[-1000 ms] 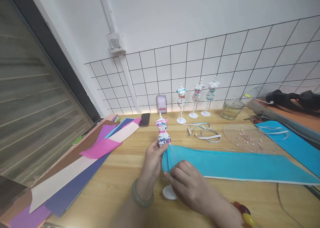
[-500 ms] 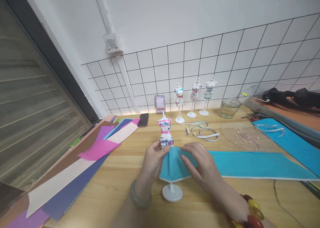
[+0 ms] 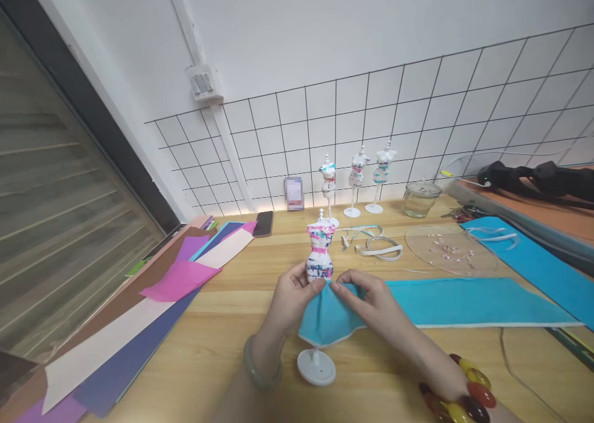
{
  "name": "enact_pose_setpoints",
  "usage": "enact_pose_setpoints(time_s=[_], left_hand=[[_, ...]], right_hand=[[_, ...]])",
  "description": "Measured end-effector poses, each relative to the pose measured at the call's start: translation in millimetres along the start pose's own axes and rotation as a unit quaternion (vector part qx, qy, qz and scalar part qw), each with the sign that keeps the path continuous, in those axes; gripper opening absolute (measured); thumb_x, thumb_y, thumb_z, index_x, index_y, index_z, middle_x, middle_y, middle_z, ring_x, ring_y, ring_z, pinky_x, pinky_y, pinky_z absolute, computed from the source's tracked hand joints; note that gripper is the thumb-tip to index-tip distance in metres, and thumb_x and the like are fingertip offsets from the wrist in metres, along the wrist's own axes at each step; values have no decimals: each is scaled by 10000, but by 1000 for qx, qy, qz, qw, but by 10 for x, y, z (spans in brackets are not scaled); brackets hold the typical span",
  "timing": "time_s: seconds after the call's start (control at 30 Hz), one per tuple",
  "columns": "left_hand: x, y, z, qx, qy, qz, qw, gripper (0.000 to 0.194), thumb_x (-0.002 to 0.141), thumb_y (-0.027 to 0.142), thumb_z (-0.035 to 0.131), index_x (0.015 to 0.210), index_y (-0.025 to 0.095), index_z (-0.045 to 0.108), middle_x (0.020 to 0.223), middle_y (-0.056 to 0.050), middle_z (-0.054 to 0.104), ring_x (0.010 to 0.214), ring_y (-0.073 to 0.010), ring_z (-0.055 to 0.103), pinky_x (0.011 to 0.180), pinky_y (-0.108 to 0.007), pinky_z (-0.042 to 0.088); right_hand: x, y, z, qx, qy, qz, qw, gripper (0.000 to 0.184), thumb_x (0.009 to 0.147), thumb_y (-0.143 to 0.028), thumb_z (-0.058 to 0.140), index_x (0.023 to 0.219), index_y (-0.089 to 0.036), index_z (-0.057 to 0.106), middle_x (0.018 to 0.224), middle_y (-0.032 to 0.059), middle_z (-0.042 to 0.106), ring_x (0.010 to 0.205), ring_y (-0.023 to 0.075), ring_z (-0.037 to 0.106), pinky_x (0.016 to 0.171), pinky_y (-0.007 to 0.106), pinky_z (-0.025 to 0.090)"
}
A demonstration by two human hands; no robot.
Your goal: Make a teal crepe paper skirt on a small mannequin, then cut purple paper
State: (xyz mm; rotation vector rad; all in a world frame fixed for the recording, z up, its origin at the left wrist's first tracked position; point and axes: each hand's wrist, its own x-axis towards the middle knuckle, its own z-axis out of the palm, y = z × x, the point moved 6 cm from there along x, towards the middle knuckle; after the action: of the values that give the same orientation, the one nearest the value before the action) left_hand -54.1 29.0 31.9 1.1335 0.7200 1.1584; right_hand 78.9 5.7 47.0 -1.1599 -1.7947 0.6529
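A small white mannequin (image 3: 320,256), marked in pink and blue, stands on a round white base in front of me. Around its lower hip my left hand (image 3: 292,296) is closed, the thumb pinning the edge of a long blue fabric strip (image 3: 464,302) to it. My right hand (image 3: 371,293) pinches the strip's upper edge just right of that thumb. Between the hands the cloth hangs in folds like a skirt front, its pale lower edge above the base. The strip's far part lies across the table to the right. My left fingertips behind the mannequin are partly hidden.
Three more mannequins (image 3: 356,172) stand by the wall grid. Ribbons (image 3: 380,250), a clear disc with small beads (image 3: 413,243) and a glass of liquid (image 3: 421,200) are at right. Coloured sheets (image 3: 111,339) and a phone (image 3: 264,224) lie left.
My right hand rose from the lower cloth to its upper edge and now pinches it beside my left thumb. The mannequin has shifted slightly right in view, its top tilting right.
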Motion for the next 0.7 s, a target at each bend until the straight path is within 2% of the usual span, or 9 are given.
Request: enact_pose_setpoints(time_s=[0.27,0.47,0.7], left_hand=[[-15,3,-14,13,-14,-2,1000,418,618,204,726,1016,157,610,974,-82,641,887,-172,573,785,-253,428],[-8,-2,-34,14,3,-2,1000,414,613,194,725,1011,162,616,1015,-89,640,899,-177,584,817,-272,433],[-12,28,-46,4,41,14,999,658,567,167,746,1182,183,512,1139,-106,590,1036,-218,545,879,-305,422]], right_hand=[[-4,-11,-15,-19,16,-16,1000,242,833,-371,483,700,-188,566,669,12,608,641,158,551,604,264,429],[-1,-13,-28,5,9,-17,1000,204,830,-339,499,766,-185,616,746,32,652,715,178,587,664,284,446],[-19,-133,-16,77,-36,-32,996,175,837,-300,503,800,-183,629,778,34,662,738,165,592,682,263,455]])
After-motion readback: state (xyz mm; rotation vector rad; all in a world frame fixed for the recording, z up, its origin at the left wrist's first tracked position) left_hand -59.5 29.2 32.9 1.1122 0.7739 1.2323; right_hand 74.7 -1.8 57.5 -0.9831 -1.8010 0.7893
